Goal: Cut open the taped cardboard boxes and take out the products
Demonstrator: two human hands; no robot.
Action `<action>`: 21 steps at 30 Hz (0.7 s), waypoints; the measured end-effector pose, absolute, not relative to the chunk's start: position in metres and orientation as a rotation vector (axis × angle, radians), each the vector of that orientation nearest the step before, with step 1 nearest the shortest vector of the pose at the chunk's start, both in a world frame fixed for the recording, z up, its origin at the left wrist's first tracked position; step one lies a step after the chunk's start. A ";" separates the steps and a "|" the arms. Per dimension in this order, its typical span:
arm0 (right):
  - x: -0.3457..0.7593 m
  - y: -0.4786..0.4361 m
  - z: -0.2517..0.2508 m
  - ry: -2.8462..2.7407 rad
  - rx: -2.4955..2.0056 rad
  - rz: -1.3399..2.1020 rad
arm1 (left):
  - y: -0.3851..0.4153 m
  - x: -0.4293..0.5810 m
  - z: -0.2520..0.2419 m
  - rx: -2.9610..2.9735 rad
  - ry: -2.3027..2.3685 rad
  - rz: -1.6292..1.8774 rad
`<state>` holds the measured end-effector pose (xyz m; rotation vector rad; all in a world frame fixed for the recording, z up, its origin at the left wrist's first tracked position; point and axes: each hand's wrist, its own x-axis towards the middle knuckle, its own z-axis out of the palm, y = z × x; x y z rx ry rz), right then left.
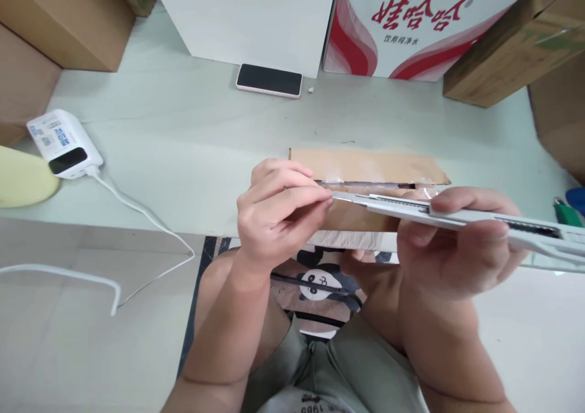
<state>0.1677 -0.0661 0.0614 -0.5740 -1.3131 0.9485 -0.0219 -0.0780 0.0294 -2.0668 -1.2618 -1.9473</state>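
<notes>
Utility knife [411,211] is held crosswise in front of the body, long axis running left to right with the blade [350,197] pointed at the left hand [274,212] and the rear end passing out of frame at right. Its body is gripped by the right hand [457,261], thumb on the near side and fingers on the far side and underneath. The blade tip is met by the left thumb and fingertips, which are pinched together there (pressure on the blade can't be judged). So the tip is nearest the left hand, the body is taken by the right.

Below and just beyond the knife, a cardboard box [365,166] is seen near the close edge of the surface [196,169], its long side set nearly parallel to the knife. A dark gap is shown along its top. Its left end is overlapped by the left hand, its near right part by the right; contact with either can't be told.

Pose: both forearms are angled inward from the lower frame, left wrist bent toward the knife, right palm turned largely upward.
</notes>
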 end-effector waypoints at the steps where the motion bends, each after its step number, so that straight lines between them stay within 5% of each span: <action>1: 0.168 -0.066 0.061 -1.323 -0.567 0.943 | -0.078 -0.023 0.030 -2.077 -1.256 -1.984; 21: 0.171 -0.058 0.053 -1.351 -0.490 0.818 | -0.074 -0.030 0.026 -1.548 -1.589 -2.790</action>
